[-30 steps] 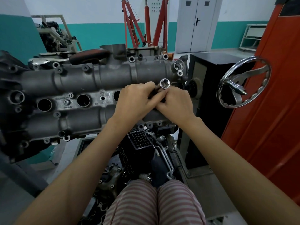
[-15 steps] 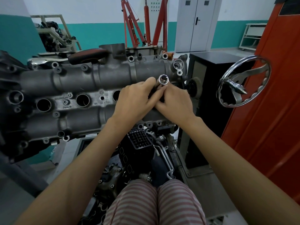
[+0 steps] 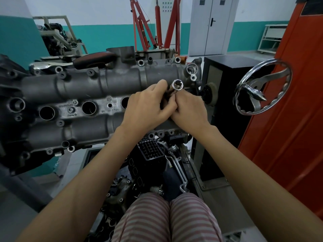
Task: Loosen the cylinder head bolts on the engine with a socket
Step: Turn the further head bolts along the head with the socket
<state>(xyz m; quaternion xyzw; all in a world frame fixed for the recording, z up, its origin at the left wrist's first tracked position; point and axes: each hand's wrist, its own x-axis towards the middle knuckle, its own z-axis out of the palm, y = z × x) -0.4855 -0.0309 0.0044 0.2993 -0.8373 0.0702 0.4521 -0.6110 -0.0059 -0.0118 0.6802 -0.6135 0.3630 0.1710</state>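
Between the earlier frames and this one the socket [image 3: 177,85] has dipped towards the engine and come back up a little, its open end tipped to the camera again, while both hands stayed bunched together under it.

Nearest are striped trouser legs [image 3: 167,217], then dark engine parts on the floor [image 3: 148,165]. Above them the left hand [image 3: 146,109] and right hand [image 3: 189,110] touch, fingers curled round the socket and a dark tool part between them; what that part is I cannot tell. The socket's mouth faces up, clear of any bolt.

Behind the hands lies the cylinder head [image 3: 83,84], grey, with its row of round wells. Beside it to the right stands a chrome handwheel [image 3: 263,89]; a red crane frame [image 3: 157,25] is far back.

I judge the step to be fitting the socket to its driver, not yet loosening. Next it must be turned over and seated squarely on a head bolt before any force goes on.
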